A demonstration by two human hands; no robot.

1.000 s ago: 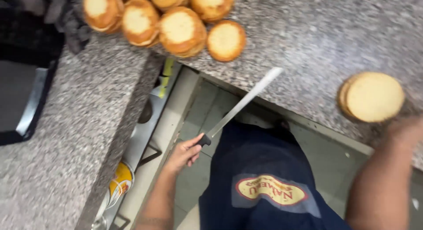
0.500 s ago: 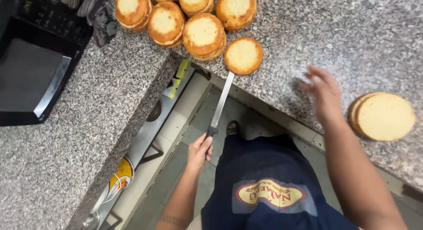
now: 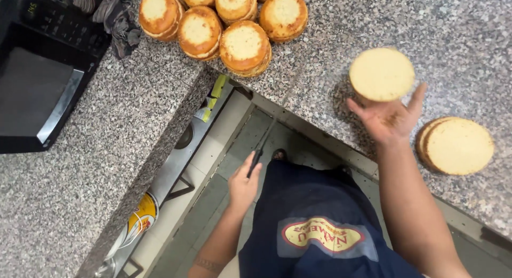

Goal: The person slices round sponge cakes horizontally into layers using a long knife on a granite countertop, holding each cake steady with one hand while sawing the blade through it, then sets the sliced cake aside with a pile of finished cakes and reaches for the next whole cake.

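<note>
2 hands are busy here. The right hand (image 3: 392, 118) is spread wide, palm up, its grip fully open, with a pale round cake layer (image 3: 382, 74) just above the fingertips; whether the layer rests on them or is clear of them I cannot tell. The left hand (image 3: 244, 183) has its grip closed around the dark handle of a long knife (image 3: 262, 142), held low in front of the blue apron (image 3: 320, 224), blade pointing toward the edge of the speckled granite table (image 3: 133, 129).

The layer looks soft and thin, so an open palm with nothing gripping it could let it tip, fold or drop onto the table. The knife, seen nearly edge-on, sits near the body and could nick the apron if the arm swings.

Just right of the open hand lies a stack of cut layers (image 3: 456, 144). Beyond, 5 or more browned round cakes (image 3: 242, 46) cluster together.
</note>
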